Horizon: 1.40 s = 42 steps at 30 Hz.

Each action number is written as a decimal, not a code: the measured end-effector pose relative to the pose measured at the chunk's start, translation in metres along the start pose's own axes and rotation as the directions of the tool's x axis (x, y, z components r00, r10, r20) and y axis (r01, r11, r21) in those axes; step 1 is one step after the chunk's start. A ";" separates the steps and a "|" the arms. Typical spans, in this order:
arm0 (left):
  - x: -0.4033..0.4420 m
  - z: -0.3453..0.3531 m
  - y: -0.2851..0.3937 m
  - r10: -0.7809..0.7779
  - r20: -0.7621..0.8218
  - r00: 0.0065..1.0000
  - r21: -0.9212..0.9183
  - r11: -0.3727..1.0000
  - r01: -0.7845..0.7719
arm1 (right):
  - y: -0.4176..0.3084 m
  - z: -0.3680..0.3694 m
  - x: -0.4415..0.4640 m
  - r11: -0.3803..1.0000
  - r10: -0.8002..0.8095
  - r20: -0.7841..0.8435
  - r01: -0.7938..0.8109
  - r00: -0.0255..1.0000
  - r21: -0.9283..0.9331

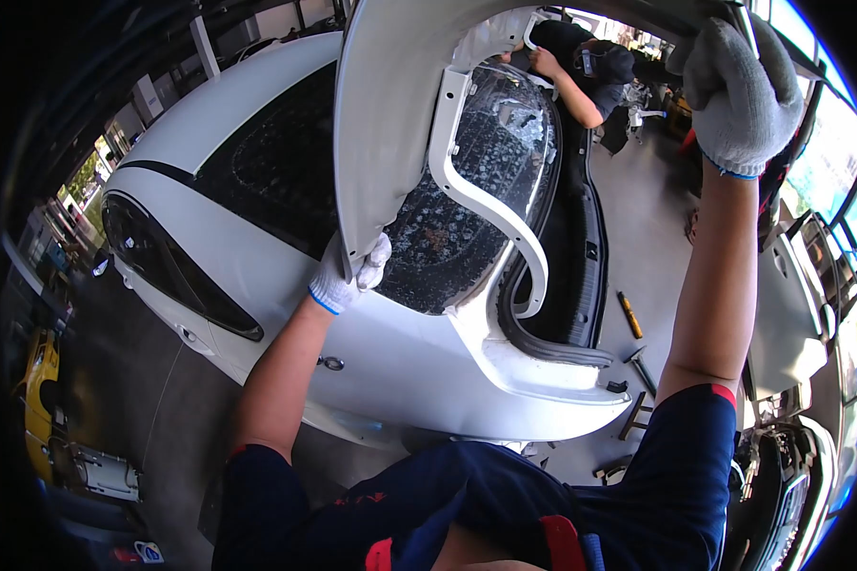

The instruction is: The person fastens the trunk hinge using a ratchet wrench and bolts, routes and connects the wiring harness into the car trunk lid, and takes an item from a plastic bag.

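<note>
A white trunk lid point(376, 105) is raised over the rear of a white car point(400, 381), seen from its edge and inner side. My left hand point(348, 273), in a white knit glove, has its fingers wrapped round the lid's lower left corner. Higher up on the right, my gloved right hand point(745, 100) is closed round the lid's far edge; part of its grip is hidden. A white curved hinge arm point(486, 205) runs from the lid down to the trunk opening. Behind it shows the dusty rear window point(448, 238).
Across the trunk, a co-worker point(581, 71) leans in with hands near the far hinge side. A yellow-handled tool point(629, 315) and a hammer point(642, 369) lie on the floor. Detached car panels point(792, 305) stand at right. A black rubber seal point(552, 352) edges the opening.
</note>
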<state>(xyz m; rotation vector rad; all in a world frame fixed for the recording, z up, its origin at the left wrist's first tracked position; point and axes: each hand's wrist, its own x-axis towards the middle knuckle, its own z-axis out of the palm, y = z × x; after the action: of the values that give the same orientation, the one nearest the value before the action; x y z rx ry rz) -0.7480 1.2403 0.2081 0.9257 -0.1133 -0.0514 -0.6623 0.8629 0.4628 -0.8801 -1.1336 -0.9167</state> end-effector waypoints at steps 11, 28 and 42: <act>0.005 -0.013 -0.008 0.077 0.039 0.996 -0.129 0.989 -0.072 | -0.009 0.008 0.003 0.996 0.033 -0.068 -0.039 0.997 -0.077; 0.008 -0.016 -0.010 0.135 0.171 0.976 -0.164 0.981 -0.107 | -0.008 0.003 0.005 0.998 -0.039 -0.038 0.037 0.999 -0.056; 0.005 -0.018 -0.013 0.150 0.110 0.983 -0.175 0.976 -0.129 | 0.004 -0.049 0.000 0.996 0.001 0.278 0.023 0.960 -0.082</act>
<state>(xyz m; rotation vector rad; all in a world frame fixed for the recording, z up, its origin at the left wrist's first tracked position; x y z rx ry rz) -0.7411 1.2462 0.1879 0.7448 -0.2842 0.0126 -0.6414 0.8199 0.4532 -1.0984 -1.3488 -0.8728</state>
